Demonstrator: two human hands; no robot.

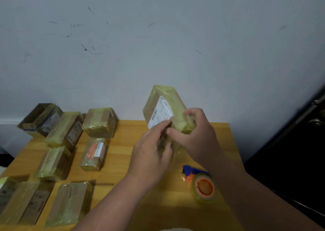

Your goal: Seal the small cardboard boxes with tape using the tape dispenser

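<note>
Both hands held a tape-wrapped cardboard box [167, 107] tilted above the wooden table [123, 153]. The left hand [151, 153] pinched its lower edge; the right hand [197, 134] gripped its side. The tape dispenser [202, 183] lay just below the right wrist. More wrapped boxes [68, 142] sat left of the hands.

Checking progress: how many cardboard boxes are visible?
8 boxes: one held by left hand and right hand; three back left, two mid-left, two front left; left edge may hide more.
</note>
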